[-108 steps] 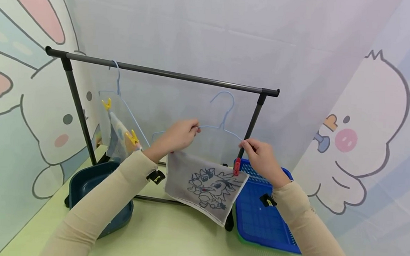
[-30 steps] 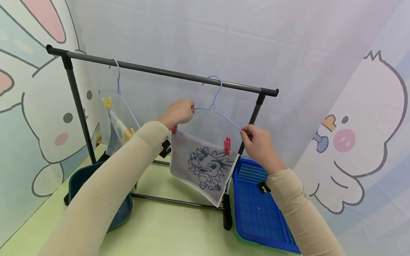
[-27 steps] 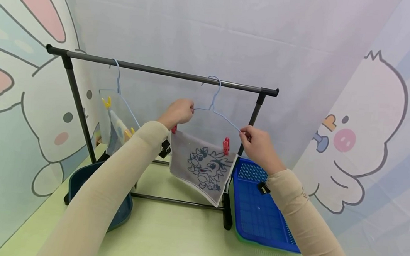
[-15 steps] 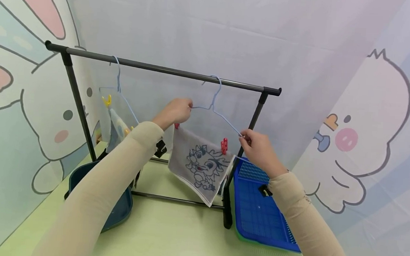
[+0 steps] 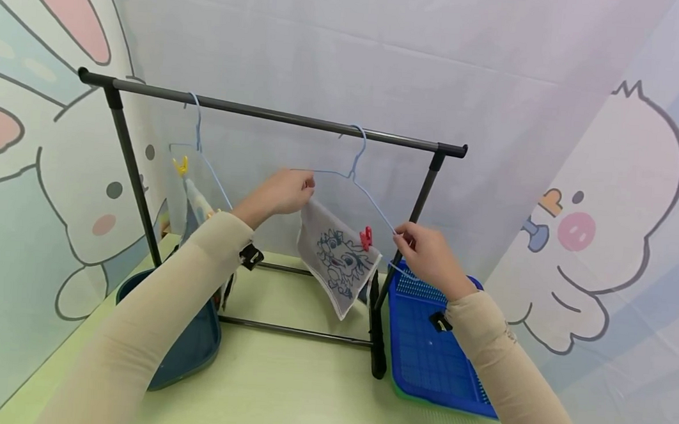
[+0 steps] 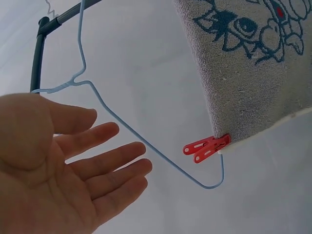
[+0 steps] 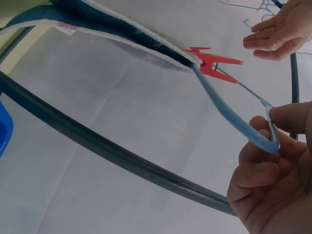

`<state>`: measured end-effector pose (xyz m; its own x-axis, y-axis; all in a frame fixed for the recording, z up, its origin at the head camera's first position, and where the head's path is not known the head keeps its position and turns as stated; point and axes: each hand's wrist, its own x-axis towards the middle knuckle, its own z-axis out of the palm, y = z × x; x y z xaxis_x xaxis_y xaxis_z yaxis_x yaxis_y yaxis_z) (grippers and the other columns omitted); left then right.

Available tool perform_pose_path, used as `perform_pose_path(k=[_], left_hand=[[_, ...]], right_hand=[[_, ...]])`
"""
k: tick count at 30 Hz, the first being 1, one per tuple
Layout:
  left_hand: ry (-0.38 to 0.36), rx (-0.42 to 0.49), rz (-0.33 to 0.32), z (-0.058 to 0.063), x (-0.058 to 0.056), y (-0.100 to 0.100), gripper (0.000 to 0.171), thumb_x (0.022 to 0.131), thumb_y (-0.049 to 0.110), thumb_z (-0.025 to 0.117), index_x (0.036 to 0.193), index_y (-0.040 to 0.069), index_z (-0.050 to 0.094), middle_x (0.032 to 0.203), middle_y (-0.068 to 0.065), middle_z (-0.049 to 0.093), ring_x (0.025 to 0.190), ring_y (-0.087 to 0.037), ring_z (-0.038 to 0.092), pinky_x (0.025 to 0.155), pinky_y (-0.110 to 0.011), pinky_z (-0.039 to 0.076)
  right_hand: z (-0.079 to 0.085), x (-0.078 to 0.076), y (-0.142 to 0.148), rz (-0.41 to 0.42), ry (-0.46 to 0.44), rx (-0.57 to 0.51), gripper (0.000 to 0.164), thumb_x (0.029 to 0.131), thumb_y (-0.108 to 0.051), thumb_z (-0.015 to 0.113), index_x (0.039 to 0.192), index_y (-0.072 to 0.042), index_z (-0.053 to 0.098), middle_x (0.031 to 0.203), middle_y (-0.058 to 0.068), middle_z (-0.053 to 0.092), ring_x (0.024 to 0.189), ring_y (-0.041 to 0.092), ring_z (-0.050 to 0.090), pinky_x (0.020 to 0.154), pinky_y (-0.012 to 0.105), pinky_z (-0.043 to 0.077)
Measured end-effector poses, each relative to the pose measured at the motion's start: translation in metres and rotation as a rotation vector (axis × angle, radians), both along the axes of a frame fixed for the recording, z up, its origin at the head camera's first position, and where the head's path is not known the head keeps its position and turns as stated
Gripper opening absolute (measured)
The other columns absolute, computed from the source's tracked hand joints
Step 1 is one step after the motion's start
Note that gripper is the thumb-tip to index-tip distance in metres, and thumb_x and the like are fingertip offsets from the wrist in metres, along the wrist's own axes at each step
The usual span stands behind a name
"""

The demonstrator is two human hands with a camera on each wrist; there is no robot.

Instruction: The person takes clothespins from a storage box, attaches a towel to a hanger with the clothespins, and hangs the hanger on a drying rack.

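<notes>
A light-blue wire clothes hanger (image 5: 369, 197) is hooked over the rack's top bar (image 5: 275, 115). From it hangs a small grey towel (image 5: 337, 253) with a dark cartoon figure, now turned at an angle. One red clothespin (image 5: 365, 238) shows on the towel in the head view; the left wrist view shows a red clothespin (image 6: 207, 147) at a towel corner. My right hand (image 5: 429, 252) pinches the hanger's right shoulder between thumb and fingers. Beside the hanger's left arm, my left hand (image 6: 83, 165) is off the wire, its fingers spread loosely around nothing.
Further left on the bar hangs another blue hanger (image 5: 198, 128) with a cloth and yellow clothespins (image 5: 182, 165). A dark teal basin (image 5: 194, 351) sits at the left of the table, partly behind my sleeve. At the right stands a blue basket (image 5: 433, 345).
The hanger has risen and its hook has gone onto the bar. My left hand has let go of the hanger and drawn left. The hanger and towel have swung round.
</notes>
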<state>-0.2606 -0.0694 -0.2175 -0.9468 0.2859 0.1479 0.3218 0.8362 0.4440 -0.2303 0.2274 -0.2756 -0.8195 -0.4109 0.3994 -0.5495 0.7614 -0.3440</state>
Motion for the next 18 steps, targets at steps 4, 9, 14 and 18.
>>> perform_pose_path(k=[4,9,14,18], left_hand=[[-0.009,-0.012,-0.016,-0.005,0.013,-0.001,0.033,0.101,0.022,0.042,0.127,0.005,0.052,0.123,-0.014,0.055,0.107,-0.028,0.055,0.083,-0.041,0.048],[-0.013,-0.016,-0.062,-0.015,0.029,-0.003,0.034,0.101,0.026,0.043,0.127,0.006,0.052,0.126,-0.014,0.055,0.105,-0.027,0.057,0.084,-0.041,0.049],[-0.005,0.003,-0.105,-0.032,0.044,-0.006,0.033,0.099,0.026,0.048,0.126,0.008,0.054,0.123,-0.011,0.059,0.103,-0.024,0.059,0.087,-0.041,0.048],[0.013,0.0,-0.13,-0.047,0.057,-0.008,0.033,0.098,0.027,0.05,0.125,0.008,0.056,0.119,-0.009,0.061,0.104,-0.025,0.059,0.086,-0.042,0.048]], right_hand=[[-0.003,0.002,0.003,0.015,-0.005,-0.019,0.017,0.097,-0.016,0.056,0.107,-0.006,0.064,0.075,0.003,0.058,0.058,0.018,0.046,0.052,0.032,0.04],[-0.007,0.007,0.008,0.022,-0.013,-0.054,0.016,0.096,-0.016,0.057,0.106,-0.006,0.064,0.072,0.001,0.057,0.054,0.017,0.044,0.048,0.031,0.039],[-0.012,0.014,0.013,0.024,-0.004,-0.049,0.015,0.095,-0.016,0.058,0.106,-0.007,0.065,0.067,-0.001,0.054,0.051,0.016,0.044,0.046,0.03,0.038],[-0.018,0.021,0.017,0.027,-0.006,-0.044,0.013,0.096,-0.018,0.057,0.102,-0.009,0.064,0.065,-0.002,0.05,0.053,0.016,0.043,0.048,0.03,0.038]])
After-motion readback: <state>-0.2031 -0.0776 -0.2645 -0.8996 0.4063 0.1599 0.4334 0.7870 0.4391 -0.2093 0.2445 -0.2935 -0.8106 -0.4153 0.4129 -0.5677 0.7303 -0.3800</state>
